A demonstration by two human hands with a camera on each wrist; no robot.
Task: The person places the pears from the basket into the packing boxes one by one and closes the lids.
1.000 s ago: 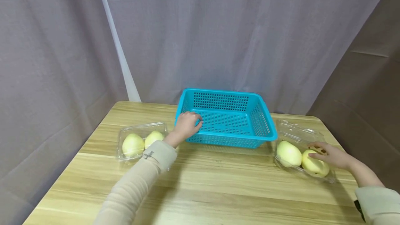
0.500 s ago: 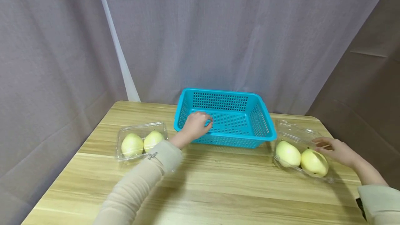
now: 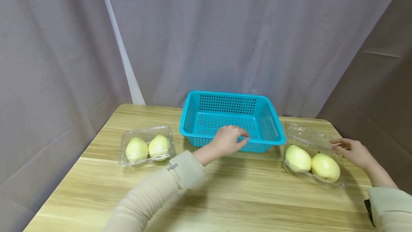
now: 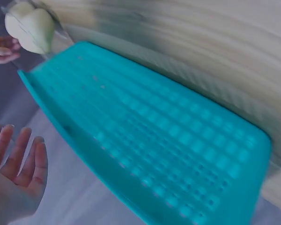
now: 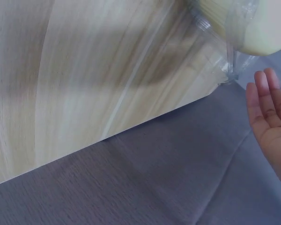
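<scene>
My left hand (image 3: pixel 227 140) hovers over the near rim of a blue plastic basket (image 3: pixel 225 97), holding nothing; its fingers look loosely bent in the left wrist view. At the right, my right hand (image 3: pixel 352 152) is beside a clear plastic box (image 3: pixel 310 137) whose lid stands raised. Two pale yellow-green pears lie in that box: a left pear (image 3: pixel 298 158) and a right pear (image 3: pixel 325 168). The right hand's fingers are relaxed and apart from the fruit in the right wrist view. Inside the basket no fruit shows.
Left of the basket sits another clear plastic box (image 3: pixel 145 130) with two similar pears (image 3: pixel 136 149). Everything stands on a wood-grain table (image 3: pixel 244 196). A grey curtain (image 3: pixel 225 31) hangs behind the table's far edge.
My left hand has moved rightward from the basket's left side across its near rim. My right hand has drawn off the right pear, up and to the right, leaving it in the box.
</scene>
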